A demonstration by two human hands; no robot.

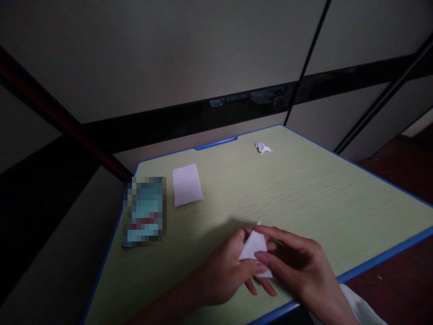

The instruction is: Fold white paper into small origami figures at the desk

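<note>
Between my two hands, above the front part of the table, is a small folded piece of white paper [254, 245]. My left hand [233, 266] grips it from the left and below, with the thumb pressed over its lower part and other fingers behind it. My right hand [297, 259] pinches its right side, thumb on the near face and index finger along the upper edge. Fingers cover parts of the paper, so its full folded shape is hidden.
A pale green table [304, 194] with blue edging stands against a cabinet [189, 58]. On it lie a white paper stack or sheet [187, 185], a blurred-out teal item [145, 212] at the left, and a small folded paper figure [262, 148] at the back.
</note>
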